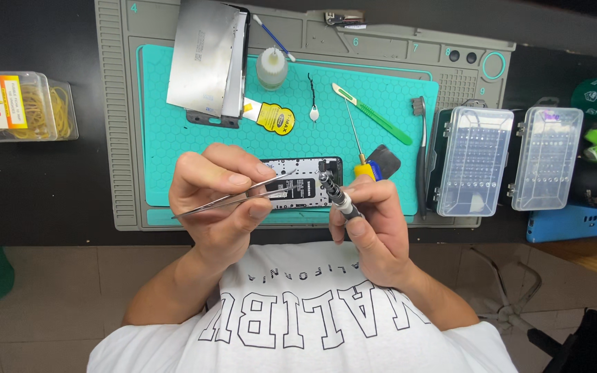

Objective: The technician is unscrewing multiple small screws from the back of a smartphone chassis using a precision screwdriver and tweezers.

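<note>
Your left hand is closed in a pinch around a pair of tweezers, thumb and fingers squeezing the two blades so the tips point right, toward the opened phone; holding them low and nearly flat keeps the tips steady just above the work. Your right hand is curled shut around a small screwdriver, gripped like a pen near its knurled collar, the tip angled up and left onto the phone close to where the tweezers end, so both tools meet at one spot. The phone lies back-open on the teal mat, right in front of your chest, mostly hidden behind your fingers. Just past your right hand a yellow-handled pick and a dark pry piece rest within easy reach. Farther out on the mat lie a green scalpel, a thin black-handled probe, a small white bottle and a yellow-tipped tube. The removed silver panel leans at the far left of the mat, out of the way. To the right stand two clear bit cases, and off to the left on the dark surface a clear box of rubber bands.
</note>
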